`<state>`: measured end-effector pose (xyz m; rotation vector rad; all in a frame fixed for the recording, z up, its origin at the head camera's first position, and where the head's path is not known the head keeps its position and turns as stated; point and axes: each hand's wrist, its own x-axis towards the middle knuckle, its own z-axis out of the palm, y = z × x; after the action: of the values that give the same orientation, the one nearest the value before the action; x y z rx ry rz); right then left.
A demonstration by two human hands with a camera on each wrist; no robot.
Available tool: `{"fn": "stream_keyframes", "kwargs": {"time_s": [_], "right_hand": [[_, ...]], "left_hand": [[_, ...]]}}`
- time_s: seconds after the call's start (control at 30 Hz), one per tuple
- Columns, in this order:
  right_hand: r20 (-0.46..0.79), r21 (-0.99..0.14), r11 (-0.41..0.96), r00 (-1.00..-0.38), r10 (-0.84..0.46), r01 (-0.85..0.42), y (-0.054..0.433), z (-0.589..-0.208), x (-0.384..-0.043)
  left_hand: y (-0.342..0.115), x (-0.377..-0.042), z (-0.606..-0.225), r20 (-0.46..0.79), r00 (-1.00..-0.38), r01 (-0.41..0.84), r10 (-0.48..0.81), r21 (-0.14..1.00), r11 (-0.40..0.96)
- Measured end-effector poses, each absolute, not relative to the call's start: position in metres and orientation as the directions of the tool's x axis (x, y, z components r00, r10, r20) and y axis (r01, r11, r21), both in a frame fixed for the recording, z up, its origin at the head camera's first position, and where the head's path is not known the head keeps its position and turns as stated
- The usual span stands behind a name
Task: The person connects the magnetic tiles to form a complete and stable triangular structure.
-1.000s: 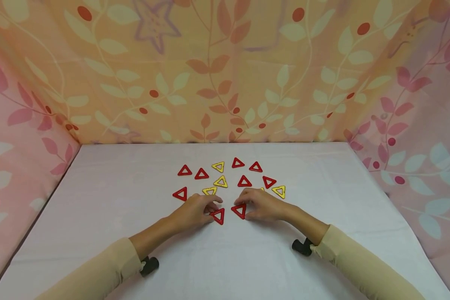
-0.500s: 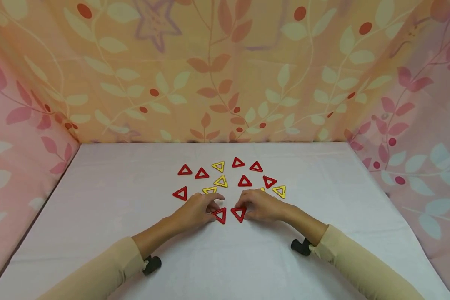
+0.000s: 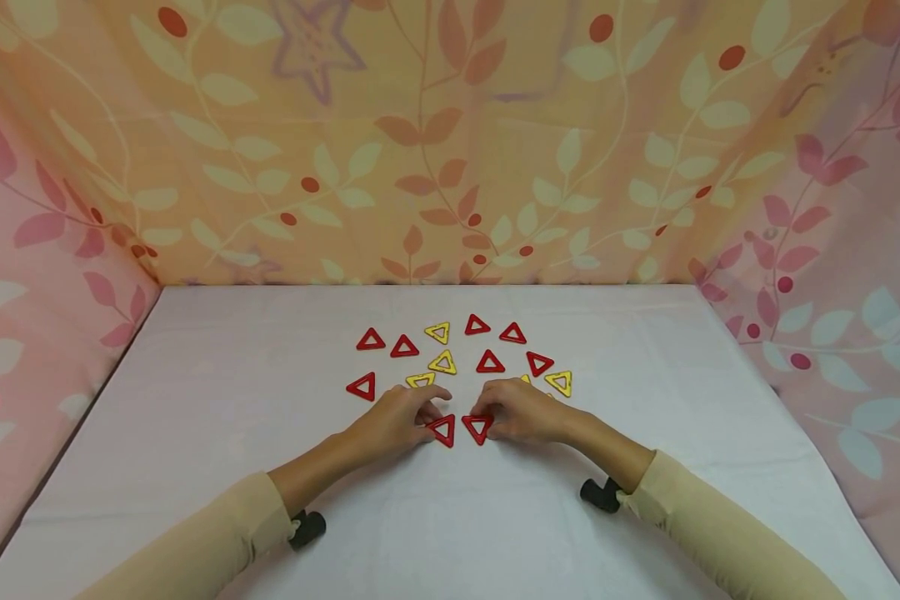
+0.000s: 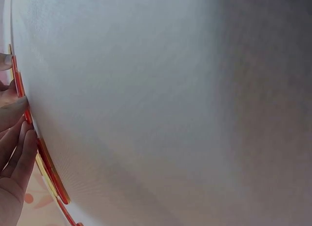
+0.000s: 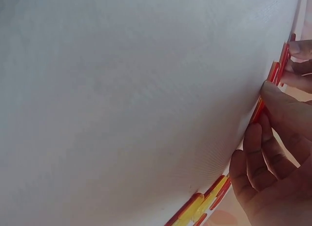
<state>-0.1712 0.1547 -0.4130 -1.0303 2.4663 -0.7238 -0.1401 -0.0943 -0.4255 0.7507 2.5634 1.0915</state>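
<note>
In the head view my left hand point(image 3: 392, 418) pinches a red triangular frame tile point(image 3: 452, 431) near the middle of the table. Facing it, my right hand point(image 3: 527, 412) pinches a second red triangular frame tile point(image 3: 476, 417) by its right side. Both tiles lie at about the same height in view, a narrow gap between them. From the left wrist, my left fingers point(image 4: 22, 157) show at the edge, with a red tile edge at the thumb. From the right wrist, the right thumb and fingers point(image 5: 275, 153) hold a red tile point(image 5: 258, 110) at the white cloth.
Beyond the hands, several more red triangles and yellow triangles lie scattered, such as a red one point(image 3: 371, 347) at the back left and a yellow one point(image 3: 569, 384) at the right. My right hand partly covers yellow pieces. Patterned curtains point(image 3: 420, 167) enclose the white table point(image 3: 195, 400).
The left tile has shifted slightly right. The right tile has turned so its top edge is level and has moved slightly nearer to me. In the last half second little has moved.
</note>
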Motion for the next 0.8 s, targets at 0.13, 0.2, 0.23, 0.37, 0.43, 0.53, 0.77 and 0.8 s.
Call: {"fn": "stream_keyframes", "kwargs": {"time_s": [0.13,0.2,0.23,0.37,0.43,0.53,0.77,0.8], "right_hand": [[-0.118,-0.575,0.592,-0.660,-0.742,-0.564,0.1539,-0.4141,-0.1717],[-0.113,-0.574,0.592,-0.661,-0.742,-0.566,0.1535,-0.4144,-0.1720],[-0.111,-0.573,0.592,-0.662,-0.741,-0.567,0.1533,-0.4145,-0.1723],[-0.113,-0.565,0.601,-0.668,-0.735,-0.566,0.1526,-0.4152,-0.1728],[-0.111,-0.561,0.602,-0.669,-0.735,-0.568,0.1524,-0.4154,-0.1726],[-0.108,-0.562,0.602,-0.671,-0.734,-0.568,0.1522,-0.4154,-0.1719],[-0.114,-0.568,0.609,-0.680,-0.724,-0.553,0.1511,-0.4142,-0.1694],[-0.115,-0.568,0.610,-0.681,-0.723,-0.552,0.1510,-0.4141,-0.1694]], "left_hand": [[-0.0922,-0.1408,-0.4253,-0.027,-0.832,0.369,0.554,0.719,0.589],[-0.0914,-0.1411,-0.4251,-0.026,-0.832,0.371,0.554,0.716,0.591],[-0.0911,-0.1412,-0.4250,-0.026,-0.833,0.371,0.553,0.715,0.592],[-0.0904,-0.1415,-0.4246,-0.029,-0.835,0.366,0.549,0.716,0.595],[-0.0901,-0.1416,-0.4248,-0.030,-0.835,0.365,0.549,0.716,0.595],[-0.0896,-0.1415,-0.4253,-0.034,-0.836,0.362,0.548,0.717,0.596],[-0.0868,-0.1399,-0.4251,-0.026,-0.835,0.365,0.550,0.721,0.589],[-0.0864,-0.1397,-0.4251,-0.026,-0.834,0.365,0.551,0.723,0.587]]}}
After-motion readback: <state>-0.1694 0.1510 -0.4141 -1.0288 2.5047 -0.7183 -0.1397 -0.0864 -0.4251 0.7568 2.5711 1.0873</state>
